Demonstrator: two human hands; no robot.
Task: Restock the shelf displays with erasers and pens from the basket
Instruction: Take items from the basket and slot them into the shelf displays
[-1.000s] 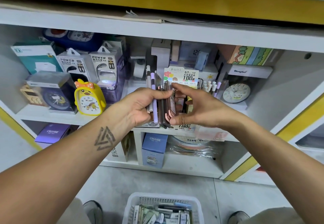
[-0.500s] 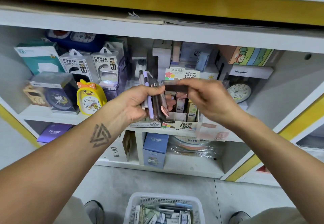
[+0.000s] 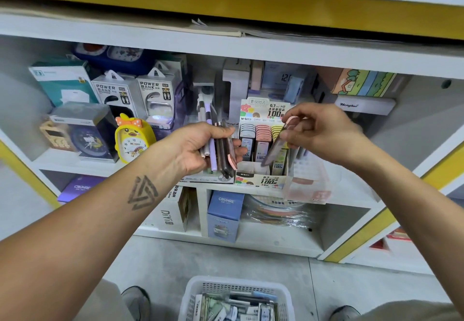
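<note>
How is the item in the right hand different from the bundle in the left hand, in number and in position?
The right hand pinches one slim pack, dark with a pink end, tilted over the lead refill display box. The left hand grips a bundle of several: white and lilac pens plus similar dark, pink-edged packs, standing nearly upright, left of that box. Both are held in front of the shelf, above the basket.

Glossy clear-plastic packets (image 3: 227, 150) meet a printed cardboard display box (image 3: 261, 145) on a smooth white shelf (image 3: 75, 162), above a perforated white plastic basket (image 3: 198, 293).
</note>
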